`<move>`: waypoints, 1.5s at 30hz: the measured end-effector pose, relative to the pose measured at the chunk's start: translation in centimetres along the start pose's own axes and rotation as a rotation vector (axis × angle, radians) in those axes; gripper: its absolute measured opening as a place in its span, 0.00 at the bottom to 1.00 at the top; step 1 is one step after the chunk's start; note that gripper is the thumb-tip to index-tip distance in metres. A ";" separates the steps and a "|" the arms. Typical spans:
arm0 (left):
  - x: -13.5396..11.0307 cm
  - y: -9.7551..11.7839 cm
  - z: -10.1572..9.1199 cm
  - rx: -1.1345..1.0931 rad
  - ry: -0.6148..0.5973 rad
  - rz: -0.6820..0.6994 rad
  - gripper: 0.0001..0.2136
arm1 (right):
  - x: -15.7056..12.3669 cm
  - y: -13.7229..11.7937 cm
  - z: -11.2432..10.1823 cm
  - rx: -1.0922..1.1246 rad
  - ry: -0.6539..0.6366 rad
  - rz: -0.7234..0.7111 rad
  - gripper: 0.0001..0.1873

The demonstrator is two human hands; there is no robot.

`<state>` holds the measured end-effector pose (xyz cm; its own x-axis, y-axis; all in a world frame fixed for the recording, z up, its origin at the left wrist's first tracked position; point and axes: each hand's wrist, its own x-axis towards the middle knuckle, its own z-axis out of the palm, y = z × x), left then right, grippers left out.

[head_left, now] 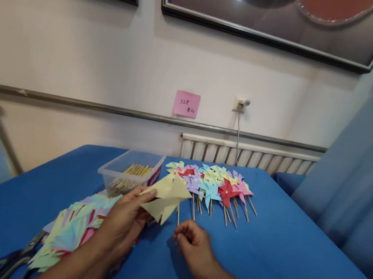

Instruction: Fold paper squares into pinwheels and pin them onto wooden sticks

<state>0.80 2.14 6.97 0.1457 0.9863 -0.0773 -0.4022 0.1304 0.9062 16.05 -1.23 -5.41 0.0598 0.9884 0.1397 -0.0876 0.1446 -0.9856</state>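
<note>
My left hand (130, 213) is closed on a pale yellow sheet of paper (169, 193) with slits cut into it and its pointed flaps spread apart. Just right of and below that paper, my right hand (194, 244) hovers over the table with curled fingers, thumb close to the forefinger. Whether a small thing sits between those fingertips, I cannot make out. Under and left of my left forearm lies a pile of cut coloured paper (77, 221), partly hidden by the arm. Beyond both hands lie several finished paper pinwheels (212, 190) on thin wooden sticks.
Behind my left hand stands a clear plastic box (110, 173) with wooden sticks (137, 170) in it. Dark-handled scissors (19, 259) lie at the lower left beside the paper pile. A blue cloth (274, 252) covers the table, with a radiator (250, 157) behind it.
</note>
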 end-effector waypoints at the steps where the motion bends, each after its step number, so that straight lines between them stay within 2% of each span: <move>1: 0.3 -0.7 0.9 -0.039 -0.035 -0.029 0.08 | 0.0 -0.5 -0.3 0.043 0.013 -0.018 0.03; 3: 0.9 -2.2 2.2 -0.035 -0.087 -0.058 0.08 | 0.1 -1.4 -1.0 0.129 0.031 -0.044 0.07; 5: 1.5 -3.4 2.8 0.016 -0.102 -0.025 0.09 | 0.2 -2.0 -1.7 0.204 0.052 -0.055 0.15; 9: 2.4 -5.1 1.9 0.279 -0.121 0.139 0.09 | 1.0 -1.8 -2.3 0.332 0.102 -0.004 0.30; 10: 2.5 -5.4 1.3 0.377 -0.138 0.210 0.07 | 1.3 -1.6 -2.2 0.363 0.114 0.043 0.34; 13: 2.6 -5.9 -0.2 0.669 -0.185 0.562 0.02 | 1.8 -1.3 -1.9 0.468 0.144 0.221 0.38; 15: 2.5 -6.0 -0.8 0.835 -0.263 0.811 0.05 | 1.9 -1.4 -1.9 0.539 0.159 0.282 0.38; 17: 2.2 -6.0 -1.0 0.962 -0.350 1.005 0.09 | 1.7 -1.7 -2.2 0.614 0.148 0.290 0.37; 19: 1.8 -5.9 -1.0 1.059 -0.422 1.112 0.11 | 1.4 -2.0 -2.6 0.688 0.084 0.304 0.38; 21: 1.5 -5.9 -0.8 1.140 -0.481 1.146 0.12 | 1.2 -2.3 -3.1 0.723 0.022 0.321 0.34; 23: 1.1 -6.0 -0.7 1.195 -0.529 1.137 0.12 | 1.1 -2.4 -3.4 0.704 0.025 0.292 0.25; 25: 0.9 -6.2 -0.7 1.210 -0.566 1.106 0.14 | 1.1 -2.4 -3.4 0.686 0.047 0.217 0.21; 27: 0.9 -6.7 -0.8 1.161 -0.530 1.042 0.16 | 1.2 -2.3 -3.4 0.689 0.053 0.142 0.20; 28: 0.9 -7.0 -0.7 1.109 -0.467 0.987 0.17 | 1.3 -2.3 -3.3 0.689 0.059 0.118 0.19; 30: 1.2 -7.6 -0.6 0.945 -0.296 0.804 0.19 | 1.5 -2.3 -3.3 0.671 0.086 0.096 0.18; 32: 1.6 -8.0 -0.3 0.723 -0.189 0.541 0.19 | 1.6 -2.3 -3.3 0.650 0.102 0.093 0.18; 34: 1.9 -8.2 0.0 0.525 -0.166 0.293 0.17 | 1.6 -2.3 -3.3 0.634 0.098 0.098 0.19; 36: 2.1 -8.2 0.3 0.407 -0.174 0.142 0.16 | 1.5 -2.0 -3.2 0.613 0.085 0.102 0.19; 40: 2.4 -8.4 0.4 0.392 -0.151 0.054 0.13 | 1.3 -1.2 -2.8 0.567 0.047 0.104 0.21; 45: 2.5 -8.7 0.2 0.392 -0.082 0.075 0.12 | 1.4 -0.7 -2.7 0.474 0.081 0.090 0.21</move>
<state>4.82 3.49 -1.04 0.2074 0.9781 0.0142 -0.0413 -0.0058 0.9991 18.92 -0.11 -4.78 0.1063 0.9939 0.0295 -0.5382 0.0825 -0.8387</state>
